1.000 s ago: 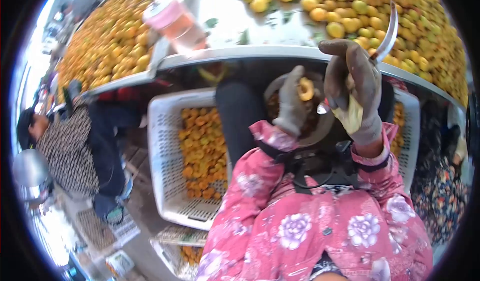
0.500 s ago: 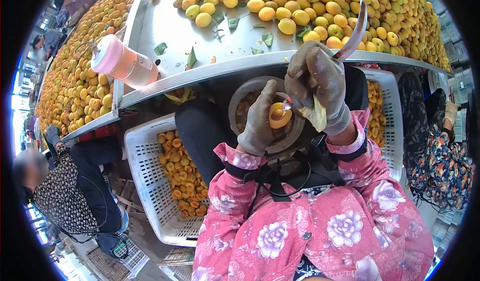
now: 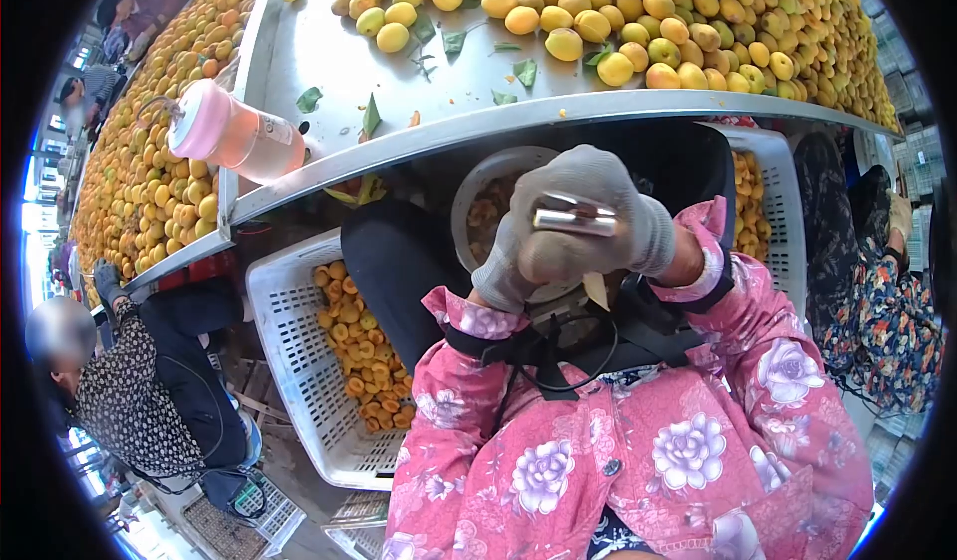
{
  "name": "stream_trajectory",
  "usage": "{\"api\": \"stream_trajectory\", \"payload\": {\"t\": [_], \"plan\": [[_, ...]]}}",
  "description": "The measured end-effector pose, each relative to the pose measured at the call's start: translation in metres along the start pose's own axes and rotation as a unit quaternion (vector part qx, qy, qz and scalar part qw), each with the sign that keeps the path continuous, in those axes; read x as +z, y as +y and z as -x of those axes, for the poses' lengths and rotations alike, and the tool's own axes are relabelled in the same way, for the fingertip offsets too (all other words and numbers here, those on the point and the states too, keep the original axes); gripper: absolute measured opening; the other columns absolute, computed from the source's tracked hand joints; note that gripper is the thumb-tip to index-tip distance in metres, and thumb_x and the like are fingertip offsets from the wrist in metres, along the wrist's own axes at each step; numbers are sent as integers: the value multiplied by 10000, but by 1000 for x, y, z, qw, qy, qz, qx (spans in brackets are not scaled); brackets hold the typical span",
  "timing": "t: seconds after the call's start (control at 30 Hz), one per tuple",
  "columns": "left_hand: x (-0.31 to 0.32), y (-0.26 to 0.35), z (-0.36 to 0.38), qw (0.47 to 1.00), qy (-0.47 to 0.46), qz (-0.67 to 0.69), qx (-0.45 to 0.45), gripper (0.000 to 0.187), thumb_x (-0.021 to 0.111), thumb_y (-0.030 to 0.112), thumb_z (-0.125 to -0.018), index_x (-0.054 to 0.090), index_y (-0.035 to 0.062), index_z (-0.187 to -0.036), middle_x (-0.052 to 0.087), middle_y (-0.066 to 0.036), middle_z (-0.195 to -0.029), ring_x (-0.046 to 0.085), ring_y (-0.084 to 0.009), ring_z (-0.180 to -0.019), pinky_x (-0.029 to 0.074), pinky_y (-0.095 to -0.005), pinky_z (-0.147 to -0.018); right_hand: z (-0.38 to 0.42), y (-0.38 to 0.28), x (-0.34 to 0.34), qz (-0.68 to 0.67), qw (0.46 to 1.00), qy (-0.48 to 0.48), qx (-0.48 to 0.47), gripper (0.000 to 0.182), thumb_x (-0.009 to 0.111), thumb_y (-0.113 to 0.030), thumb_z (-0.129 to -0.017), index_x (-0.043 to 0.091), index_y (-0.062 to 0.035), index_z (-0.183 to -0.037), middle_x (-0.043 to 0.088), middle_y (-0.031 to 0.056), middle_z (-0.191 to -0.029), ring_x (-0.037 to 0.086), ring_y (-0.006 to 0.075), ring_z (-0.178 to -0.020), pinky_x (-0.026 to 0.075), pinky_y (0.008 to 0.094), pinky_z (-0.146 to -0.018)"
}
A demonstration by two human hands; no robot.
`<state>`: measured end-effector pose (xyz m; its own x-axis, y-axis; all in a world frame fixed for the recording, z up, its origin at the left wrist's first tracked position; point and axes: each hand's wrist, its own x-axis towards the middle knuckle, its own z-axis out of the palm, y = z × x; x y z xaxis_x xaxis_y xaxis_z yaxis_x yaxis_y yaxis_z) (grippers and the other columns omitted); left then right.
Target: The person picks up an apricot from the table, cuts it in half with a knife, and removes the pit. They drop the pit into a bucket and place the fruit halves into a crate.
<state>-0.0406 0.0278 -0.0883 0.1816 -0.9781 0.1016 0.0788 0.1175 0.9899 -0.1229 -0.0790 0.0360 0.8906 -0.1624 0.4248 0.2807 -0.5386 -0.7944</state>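
My right hand [image 3: 583,176], in a grey work glove, is closed in a fist around a shiny curved metal knife [image 3: 575,218], seen nearly end on. It lies over my left hand [image 3: 501,273], also gloved, so the left fingers and anything in them are hidden. A pale yellowish strip [image 3: 595,289] hangs below the right fist. Both hands are above my lap, in front of a round white bucket [image 3: 462,216] with fruit pieces inside.
A metal table [image 3: 329,57] holds piled apricots [image 3: 688,32] and loose leaves. A pink-lidded bottle [image 3: 264,141] leans at its left corner. White crates of halved apricots [image 3: 374,371] flank me: one on the left [image 3: 289,361], another on the right [image 3: 788,191]. Co-workers sit on both sides.
My right hand has come down and left over my left hand, hiding the apricot that was in it. The knife has swung from pointing up to being seen nearly end on.
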Motion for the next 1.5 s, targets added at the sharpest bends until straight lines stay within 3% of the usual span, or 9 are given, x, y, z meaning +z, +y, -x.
{"api": "stream_trajectory", "payload": {"t": [0.17, 0.27, 0.53, 0.63, 0.7, 1.03, 1.23, 1.47, 1.5], "plan": [[4, 32, -16, 963, 34, -218, 153, 273, 646, 172, -746, 569, 53, -979, 600, -77, -964, 595, -190, -851, 482, -272, -702, 14, 20, 2, -298, 911, 267, 101, 310, 405, -234, -912, 449, -39, -676, 461, 30, -516, 415, 69, -361, 303, 189, -325], [11, 46, -29, 890, 118, 393, -200, 383, 393, 391, -908, 532, 41, -838, 594, -66, -744, 565, -97, -588, 464, -203, -505, 21, 23, -3, -364, 859, 348, 90, 334, 375, -323, -936, 441, -74, -724, 402, 24, -501, 289, 72, -301, 305, 214, -307], [9, 26, -24, 909, 209, 327, -155, 348, 396, 324, -920, 552, 13, -919, 583, -66, -821, 565, -115, -700, 463, -230, -641, 12, 26, 12, -421, 771, 455, 147, 368, 437, -336, -901, 421, -51, -668, 400, 46, -453, 322, 99, -281, 288, 221, -288], [11, 19, -25, 936, 267, 204, -103, 343, 363, 285, -936, 547, -2, -899, 583, -69, -814, 556, -127, -707, 445, -244, -670, 7, 30, 15, -426, 755, 478, 143, 367, 464, -337, -892, 430, -51, -665, 401, 45, -455, 340, 106, -285, 291, 224, -287], [13, 17, -20, 928, 291, -204, 109, 306, 500, 164, -867, 480, -33, -1099, 582, -122, -909, 595, -222, -765, 493, -294, -686, 4, 30, 16, -395, 757, 491, 175, 383, 439, -390, -901, 438, -83, -673, 386, 31, -455, 310, 93, -274, 304, 227, -284], [13, -6, -18, 785, 365, -459, 202, 450, 536, 72, -813, 375, -42, -1217, 542, -188, -1032, 573, -301, -890, 473, -340, -764, -4, 36, 21, -434, 703, 524, 207, 377, 480, -376, -882, 426, -88, -645, 363, 9, -463, 316, 86, -313, 277, 223, -298], [32, 35, -32, 935, 352, -33, -13, 319, 397, 316, -873, 472, 7, -903, 530, -107, -708, 504, -191, -549, 410, -261, -486, 6, 28, 15, -337, 800, 477, 135, 347, 549, -314, -863, 492, -39, -660, 458, 1, -505, 413, 57, -400, 293, 186, -373], [16, 33, -24, 880, 152, 400, -208, 313, 451, 338, -853, 525, 37, -814, 527, -63, -613, 517, -156, -460, 431, -232, -404, 15, 14, 14, -303, 832, 445, 131, 344, 596, -294, -828, 505, -30, -626, 471, 4, -527, 429, 66, -417, 320, 195, -393], [31, 51, -30, 842, 302, 390, -219, 269, 463, 311, -831, 516, 50, -796, 507, -55, -583, 486, -161, -403, 402, -239, -358, 16, 14, 13, -303, 832, 444, 136, 335, 598, -281, -827, 504, -31, -624, 467, 5, -523, 430, 67, -418, 321, 198, -392]]}}
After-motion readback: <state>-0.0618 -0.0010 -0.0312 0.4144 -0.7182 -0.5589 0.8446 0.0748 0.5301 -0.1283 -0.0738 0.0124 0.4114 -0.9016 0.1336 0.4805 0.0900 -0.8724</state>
